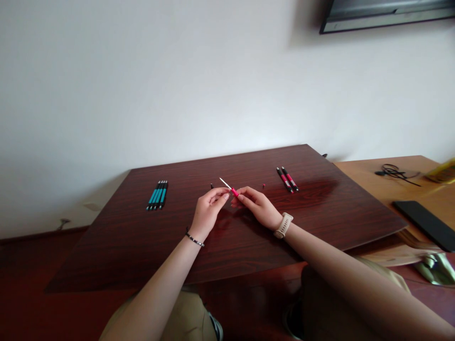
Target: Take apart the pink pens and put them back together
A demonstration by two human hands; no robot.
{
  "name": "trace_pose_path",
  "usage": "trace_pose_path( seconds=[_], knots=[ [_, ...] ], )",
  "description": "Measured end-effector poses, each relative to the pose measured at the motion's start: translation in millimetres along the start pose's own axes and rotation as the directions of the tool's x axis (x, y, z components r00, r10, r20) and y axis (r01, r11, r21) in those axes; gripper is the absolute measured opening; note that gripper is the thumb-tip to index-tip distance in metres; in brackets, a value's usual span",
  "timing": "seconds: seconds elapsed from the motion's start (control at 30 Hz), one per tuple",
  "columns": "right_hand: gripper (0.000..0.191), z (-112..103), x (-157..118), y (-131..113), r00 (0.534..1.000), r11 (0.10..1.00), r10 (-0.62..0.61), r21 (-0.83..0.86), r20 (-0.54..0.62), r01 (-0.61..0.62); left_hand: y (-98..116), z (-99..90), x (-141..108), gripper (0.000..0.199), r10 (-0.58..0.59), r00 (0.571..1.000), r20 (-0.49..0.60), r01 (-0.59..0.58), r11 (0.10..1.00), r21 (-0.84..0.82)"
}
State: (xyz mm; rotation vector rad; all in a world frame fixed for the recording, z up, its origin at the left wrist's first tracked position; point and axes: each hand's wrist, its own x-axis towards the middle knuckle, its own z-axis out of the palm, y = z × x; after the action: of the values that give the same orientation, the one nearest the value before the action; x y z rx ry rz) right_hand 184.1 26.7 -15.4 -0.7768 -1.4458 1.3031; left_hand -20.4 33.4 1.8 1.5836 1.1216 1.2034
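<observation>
A pink pen barrel with a thin white refill sticking out of its front lies between my hands, above the dark wooden table. My right hand is closed around the barrel, thumb on top. Fingertips of my left hand are pinched where the refill leaves the barrel; which of the two parts they press on is hidden. Behind my left hand stands a small dark piece, partly covered. A tiny pink piece lies on the table beyond my right hand.
Several teal-and-black pens lie side by side at the left of the table. Two pink-and-black pens lie at the right. A lighter table adjoins, bearing a black phone-like slab and a coiled cable.
</observation>
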Motion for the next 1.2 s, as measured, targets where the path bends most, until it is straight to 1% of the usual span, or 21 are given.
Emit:
trace_pose_path(
  seconds=[0.1,0.17,0.3,0.43,0.5,0.6,0.7,0.8,0.87,0.93,1.0,1.1,1.2],
  knots=[
    [0.036,0.2,0.1,-3.5,0.999,0.999,-0.037,0.017,-0.028,0.038,0.2,1.7,-0.9,0.029,0.004,1.0,0.003,-0.004,1.0,0.019],
    [0.034,0.1,0.1,-4.5,0.998,0.998,-0.054,0.018,-0.022,0.055,0.0,2.8,-1.6,0.028,0.01,1.0,0.011,-0.01,1.0,0.022],
    [0.031,-0.2,0.1,-2.1,0.998,0.998,-0.057,0.019,-0.001,0.057,-1.0,4.4,-2.7,0.027,0.035,0.999,0.041,-0.037,0.999,0.032],
    [0.031,0.0,0.4,0.1,0.997,0.997,-0.067,0.033,-0.032,0.068,-3.3,7.8,-4.4,0.031,0.034,0.998,0.049,-0.037,0.997,0.065],
    [0.031,0.6,0.2,-0.7,0.995,0.996,-0.083,0.037,-0.058,0.086,-4.5,11.3,-5.9,0.034,0.014,0.998,0.054,-0.015,1.0,0.027],
    [0.03,2.2,-0.8,-3.8,0.991,0.995,-0.095,0.014,-0.099,0.097,-4.8,17.1,-8.7,0.034,-0.027,0.995,0.091,0.037,0.994,-0.102],
    [0.026,3.2,-2.2,-7.3,0.989,0.993,-0.119,-0.001,-0.092,0.119,-3.4,19.7,-10.2,0.032,-0.08,0.992,0.099,0.099,0.975,-0.197],
    [0.024,2.3,-2.3,-9.8,0.987,0.99,-0.137,-0.029,-0.085,0.135,-2.3,17.9,-9.5,0.026,-0.097,0.991,0.09,0.113,0.976,-0.188],
    [0.025,1.2,-1.8,-10.8,0.988,0.993,-0.118,-0.034,-0.097,0.115,-2.5,15.7,-8.3,0.024,-0.087,0.994,0.069,0.096,0.983,-0.155],
    [0.03,0.1,-1.3,-11.2,0.989,0.997,-0.077,0.013,-0.126,0.08,-3.3,14.1,-7.3,0.024,-0.081,0.996,0.036,0.086,0.986,-0.142],
    [0.036,-1.2,-0.9,-10.7,0.985,0.993,-0.028,0.107,-0.168,0.046,-4.2,13.6,-6.8,0.025,-0.087,0.996,0.018,0.088,0.985,-0.146],
    [0.037,-4.2,-0.1,-8.0,0.975,0.97,0.029,0.244,-0.222,0.027,-5.1,14.3,-6.7,0.025,-0.091,0.996,0.007,0.092,0.986,-0.141],
    [0.043,-7.8,1.4,-4.3,0.968,0.957,0.055,0.29,-0.244,0.018,-5.4,15.2,-7.0,0.023,-0.085,0.996,0.012,0.086,0.988,-0.129]
  ],
)
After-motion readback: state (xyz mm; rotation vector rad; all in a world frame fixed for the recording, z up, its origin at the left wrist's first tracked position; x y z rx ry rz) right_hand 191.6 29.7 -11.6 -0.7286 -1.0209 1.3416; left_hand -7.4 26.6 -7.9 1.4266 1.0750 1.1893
